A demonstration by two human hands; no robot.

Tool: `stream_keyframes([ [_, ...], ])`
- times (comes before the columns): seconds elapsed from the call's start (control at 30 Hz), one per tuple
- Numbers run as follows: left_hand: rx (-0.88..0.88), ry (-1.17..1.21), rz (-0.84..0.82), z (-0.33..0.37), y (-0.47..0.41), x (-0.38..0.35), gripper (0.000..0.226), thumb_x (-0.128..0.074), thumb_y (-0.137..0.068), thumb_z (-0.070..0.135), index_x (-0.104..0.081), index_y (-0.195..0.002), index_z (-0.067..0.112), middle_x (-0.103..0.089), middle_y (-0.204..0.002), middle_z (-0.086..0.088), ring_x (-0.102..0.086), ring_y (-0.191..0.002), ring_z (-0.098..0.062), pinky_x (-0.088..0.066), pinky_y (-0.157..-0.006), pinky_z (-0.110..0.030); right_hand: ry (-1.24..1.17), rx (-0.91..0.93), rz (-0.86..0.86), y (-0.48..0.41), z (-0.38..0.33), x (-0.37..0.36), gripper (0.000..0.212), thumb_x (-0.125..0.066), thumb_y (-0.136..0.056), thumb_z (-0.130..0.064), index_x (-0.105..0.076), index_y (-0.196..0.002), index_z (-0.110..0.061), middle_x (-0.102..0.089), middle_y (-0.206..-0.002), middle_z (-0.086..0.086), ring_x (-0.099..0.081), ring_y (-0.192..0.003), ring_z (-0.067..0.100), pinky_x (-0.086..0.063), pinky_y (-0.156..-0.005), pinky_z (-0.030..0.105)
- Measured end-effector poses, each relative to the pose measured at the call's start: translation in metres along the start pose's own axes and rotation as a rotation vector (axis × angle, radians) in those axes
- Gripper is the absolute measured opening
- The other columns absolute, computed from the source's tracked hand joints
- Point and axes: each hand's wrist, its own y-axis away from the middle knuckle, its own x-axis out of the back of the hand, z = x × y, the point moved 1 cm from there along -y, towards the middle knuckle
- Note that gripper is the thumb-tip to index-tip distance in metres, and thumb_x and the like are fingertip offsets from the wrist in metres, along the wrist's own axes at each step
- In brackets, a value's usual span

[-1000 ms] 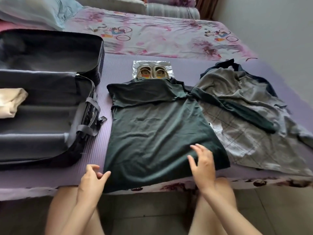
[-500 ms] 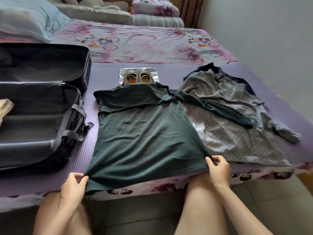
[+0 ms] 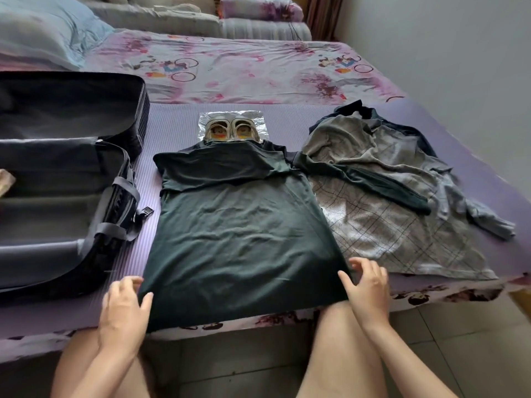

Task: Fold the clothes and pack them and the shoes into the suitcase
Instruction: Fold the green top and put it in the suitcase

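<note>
At the left of the frame the open suitcase (image 3: 115, 196) is lying on the purple mat (image 3: 172, 130). The left hand (image 3: 123, 308) is letting go of the near-left hem corner of the dark green shirt (image 3: 238, 239), which it was pinching half a second ago. Its fingers are spreading loosely, holding nothing. The shirt is lying flat at centre, its top edge covering the near end of the shoes (image 3: 231, 130). The right hand (image 3: 367, 288) is likewise releasing the right corner, fingers splayed and empty, beside the plaid garment (image 3: 388, 231). With the hem straightened, folding is probably coming next.

Home bedroom: bed (image 3: 258, 73) with floral sheet, pillows (image 3: 43, 35) (piled at head), tiled floor (image 3: 474, 340).
</note>
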Motion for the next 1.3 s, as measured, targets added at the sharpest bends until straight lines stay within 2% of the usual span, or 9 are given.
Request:
stream_keyframes([
  [0.17,-0.239,0.076,-0.078,0.048,-0.02,-0.02,0.033,-0.07,-0.078,0.001,-0.062,-0.11,0.005,-0.057,-0.11,-0.013,-0.054,-0.104,-0.033,-0.044,-0.091,-0.046,-0.01,0.379,-0.117,-0.02,-0.056,-0.024,0.05,-0.075,-0.078,-0.022,-0.059,-0.124,-0.015,-0.056,-0.13,0.002,-0.045,-0.121,0.022,-0.034,-0.105,0.032],
  [0.3,-0.345,-0.03,-0.17,0.077,-0.034,-0.042,0.045,-0.064,-0.087,0.017,-0.053,-0.131,0.012,-0.046,-0.138,-0.008,-0.043,-0.127,-0.027,-0.037,-0.104,-0.04,0.136,0.524,-0.344,-0.027,-0.073,-0.057,0.059,-0.061,-0.089,-0.034,-0.041,-0.143,-0.019,-0.03,-0.154,0.0,-0.026,-0.141,0.021,-0.013,-0.116,0.031],
  [0.47,-0.274,-0.252,-0.279,0.092,-0.05,-0.061,0.044,-0.054,-0.092,0.036,-0.049,-0.132,0.018,-0.043,-0.138,-0.004,-0.04,-0.125,-0.023,-0.037,-0.099,-0.034,0.246,0.557,-0.439,-0.029,-0.054,-0.073,0.048,-0.06,-0.08,-0.041,-0.064,-0.122,-0.018,-0.056,-0.134,0.002,-0.056,-0.12,0.025,-0.039,-0.104,0.038],
  [0.6,-0.331,-0.093,-0.158,0.132,-0.077,-0.068,0.034,-0.059,-0.09,0.026,-0.061,-0.12,0.01,-0.05,-0.132,-0.011,-0.044,-0.123,-0.03,-0.037,-0.1,-0.04,-0.121,0.388,-0.409,-0.07,-0.051,-0.054,0.035,-0.063,-0.089,-0.024,-0.062,-0.123,-0.019,-0.048,-0.141,-0.003,-0.044,-0.129,0.013,-0.024,-0.109,0.018],
  [0.77,-0.585,-0.008,-0.192,0.216,-0.086,-0.106,0.055,-0.058,-0.092,0.027,-0.04,-0.142,0.014,-0.029,-0.152,-0.015,-0.03,-0.139,-0.032,-0.027,-0.109,-0.047,-0.085,0.235,-0.056,-0.162,-0.016,-0.01,0.033,-0.066,-0.085,-0.01,-0.063,-0.118,-0.01,-0.057,-0.129,0.008,-0.049,-0.122,0.024,-0.032,-0.106,0.032],
  [0.9,-0.572,-0.29,-0.403,0.225,-0.083,-0.163,0.074,0.003,-0.085,0.071,0.014,-0.147,0.032,0.024,-0.154,-0.001,0.026,-0.141,-0.014,0.02,-0.11,-0.042,0.174,0.09,0.033,-0.219,0.033,0.011,0.046,-0.07,-0.083,-0.014,-0.057,-0.126,-0.005,-0.054,-0.133,0.016,-0.046,-0.125,0.033,-0.032,-0.108,0.042],
  [0.97,-0.639,-0.327,-0.313,0.211,-0.08,-0.185,0.086,0.02,-0.076,0.075,0.005,-0.148,0.03,0.01,-0.157,-0.008,0.024,-0.141,-0.012,0.027,-0.107,-0.038,0.252,0.044,0.017,-0.232,0.053,0.015,0.047,-0.07,-0.083,-0.018,-0.057,-0.126,-0.004,-0.053,-0.135,0.016,-0.045,-0.126,0.032,-0.032,-0.108,0.043],
  [1.03,-0.579,-0.312,-0.359,0.206,-0.079,-0.186,0.077,0.002,-0.089,0.068,-0.023,-0.147,0.024,-0.021,-0.154,-0.012,0.007,-0.144,-0.013,0.014,-0.112,-0.039,0.267,0.051,0.033,-0.24,0.063,0.018,0.041,-0.071,-0.083,-0.018,-0.062,-0.121,-0.005,-0.056,-0.133,0.015,-0.049,-0.124,0.032,-0.035,-0.106,0.044],
  [1.3,-0.553,-0.261,-0.449,0.205,-0.079,-0.186,0.077,0.001,-0.089,0.069,-0.018,-0.148,0.024,-0.01,-0.155,-0.007,0.003,-0.142,-0.012,0.012,-0.112,-0.039,0.183,-0.082,0.02,-0.256,0.089,0.035,0.039,-0.07,-0.084,-0.031,-0.064,-0.116,-0.01,-0.063,-0.116,0.017,-0.05,-0.113,0.036,-0.039,-0.095,0.041],
])
